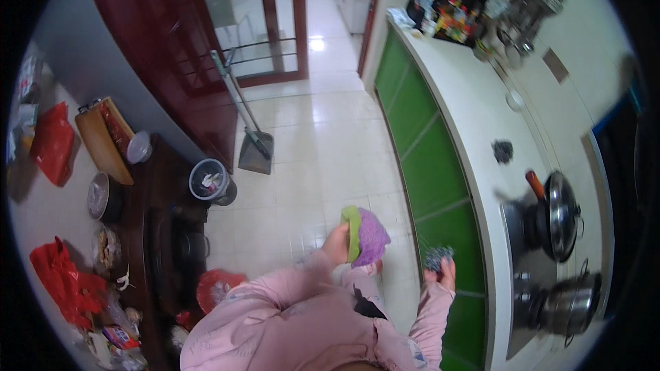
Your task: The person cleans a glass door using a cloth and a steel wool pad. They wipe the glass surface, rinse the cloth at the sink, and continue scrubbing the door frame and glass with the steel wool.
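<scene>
My left hand (337, 244) grips a cleaning cloth (372, 237), purple on one side and green along the folded edge, held out over the tiled floor. In my right hand (442, 274) is a grey metal scouring pad (438, 258), in front of the green cabinet doors (448, 226). A second dark scouring pad (502, 151) lies on the white countertop (464, 128), just beyond the gas stove (515, 268). On the stove stand a wok with a glass lid (562, 216) and a steel pot (572, 304).
Seasoning bottles (454, 20) crowd the counter's far end. A trash bin (208, 180) and a dustpan (256, 153) stand on the floor at left. Cutting boards (103, 139), a pot (104, 198) and red plastic bags (67, 283) occupy the left table. A sliding door (252, 20) stands ahead.
</scene>
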The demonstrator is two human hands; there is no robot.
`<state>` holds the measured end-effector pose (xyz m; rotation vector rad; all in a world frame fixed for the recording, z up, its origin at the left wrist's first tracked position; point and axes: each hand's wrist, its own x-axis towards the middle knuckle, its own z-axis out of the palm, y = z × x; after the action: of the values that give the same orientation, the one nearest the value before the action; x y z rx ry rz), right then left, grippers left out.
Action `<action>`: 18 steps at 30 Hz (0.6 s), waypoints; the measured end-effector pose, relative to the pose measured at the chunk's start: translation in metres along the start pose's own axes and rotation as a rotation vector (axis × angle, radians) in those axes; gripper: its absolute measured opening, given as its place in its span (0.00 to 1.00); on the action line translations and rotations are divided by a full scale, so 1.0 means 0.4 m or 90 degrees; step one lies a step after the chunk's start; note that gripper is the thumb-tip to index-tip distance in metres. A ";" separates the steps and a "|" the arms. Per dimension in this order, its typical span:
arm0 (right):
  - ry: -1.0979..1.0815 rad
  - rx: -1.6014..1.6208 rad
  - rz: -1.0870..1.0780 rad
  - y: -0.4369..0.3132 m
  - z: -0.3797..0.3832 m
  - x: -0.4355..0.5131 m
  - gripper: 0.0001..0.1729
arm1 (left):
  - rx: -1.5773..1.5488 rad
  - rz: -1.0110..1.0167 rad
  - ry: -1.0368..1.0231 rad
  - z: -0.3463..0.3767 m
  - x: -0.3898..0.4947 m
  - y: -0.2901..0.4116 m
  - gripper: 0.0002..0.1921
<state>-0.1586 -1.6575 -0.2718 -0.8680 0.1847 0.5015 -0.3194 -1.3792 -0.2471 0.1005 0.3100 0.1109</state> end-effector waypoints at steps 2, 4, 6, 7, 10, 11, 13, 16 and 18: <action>-0.162 0.010 0.110 0.045 0.210 0.099 0.20 | 0.258 0.163 0.041 -0.072 0.023 0.044 0.19; -0.220 0.033 0.211 0.092 0.383 0.180 0.19 | -0.067 0.091 -0.076 -0.117 0.072 0.118 0.19; -0.262 0.068 0.316 0.152 0.518 0.258 0.19 | -0.061 0.144 -0.241 -0.125 0.124 0.196 0.19; -0.255 0.080 0.356 0.183 0.568 0.296 0.19 | -0.055 0.169 -0.323 -0.118 0.150 0.236 0.19; -0.320 0.057 0.434 0.286 0.687 0.406 0.21 | -0.004 0.230 -0.092 -0.071 0.197 0.352 0.19; -0.380 0.080 0.477 0.310 0.720 0.442 0.22 | -0.031 0.214 -0.054 -0.047 0.226 0.390 0.19; -0.338 0.021 0.502 0.343 0.796 0.518 0.19 | -0.061 0.206 0.036 -0.003 0.272 0.457 0.18; -0.318 0.017 0.551 0.374 0.961 0.638 0.17 | -0.053 0.316 0.189 0.051 0.338 0.544 0.19; -0.254 0.049 0.595 0.409 1.106 0.721 0.16 | -0.014 0.356 0.271 0.074 0.364 0.607 0.19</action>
<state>-0.0084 -1.1301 -0.2028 -0.5490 0.2361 1.5129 -0.1950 -1.1235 -0.2346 0.1403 0.7000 0.6965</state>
